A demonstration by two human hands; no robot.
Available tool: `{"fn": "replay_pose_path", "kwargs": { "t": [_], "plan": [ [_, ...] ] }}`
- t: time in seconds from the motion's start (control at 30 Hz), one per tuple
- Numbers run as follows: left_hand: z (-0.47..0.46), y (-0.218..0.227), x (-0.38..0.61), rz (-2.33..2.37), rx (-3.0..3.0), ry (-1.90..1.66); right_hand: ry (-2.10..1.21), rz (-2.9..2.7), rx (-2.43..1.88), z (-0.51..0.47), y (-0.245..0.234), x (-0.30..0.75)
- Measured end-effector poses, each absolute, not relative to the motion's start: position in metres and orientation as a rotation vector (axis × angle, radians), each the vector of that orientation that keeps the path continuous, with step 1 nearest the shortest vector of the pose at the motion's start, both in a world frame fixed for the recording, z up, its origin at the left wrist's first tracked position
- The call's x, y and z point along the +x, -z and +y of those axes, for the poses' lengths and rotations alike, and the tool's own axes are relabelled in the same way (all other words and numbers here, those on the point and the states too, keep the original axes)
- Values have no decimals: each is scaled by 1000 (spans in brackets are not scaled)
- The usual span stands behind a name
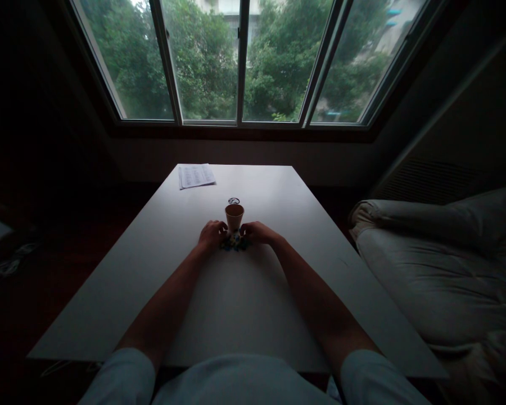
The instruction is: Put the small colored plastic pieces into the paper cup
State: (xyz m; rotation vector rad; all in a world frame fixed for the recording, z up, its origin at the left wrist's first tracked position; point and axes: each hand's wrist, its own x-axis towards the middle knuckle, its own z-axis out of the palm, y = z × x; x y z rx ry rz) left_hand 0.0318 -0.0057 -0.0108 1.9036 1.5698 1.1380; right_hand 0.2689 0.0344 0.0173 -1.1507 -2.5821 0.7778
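A paper cup point(234, 218), brownish inside, stands upright near the middle of the white table point(236, 304). At its near side lies a small heap of dark, multicoloured pieces point(235, 242), too small to name. My left hand point(213, 232) is beside the cup's left, fingers curled at the heap's left edge. From the right, my right hand point(255, 231) reaches to the cup's base with thumb and fingers bent together. Whatever either hand pinches is too small and dark to make out. Just behind the cup sits a small round item with a dark rim point(234, 201).
Printed sheets of paper point(196, 175) lie at the table's far left corner. A pale padded sofa point(430, 270) stands along the right side. Beyond the far edge is a wide window point(240, 67). Cables point(12, 261) lie on the dark floor at left.
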Motion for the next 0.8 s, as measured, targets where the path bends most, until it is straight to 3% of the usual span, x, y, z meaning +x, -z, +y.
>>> {"fn": "replay_pose_path", "kwargs": {
  "t": [0.8],
  "plan": [
    [-1, 3, 26, 1461, 2404, -746, -557, -2689, -1231, 26, -30, 266]
  ]
}}
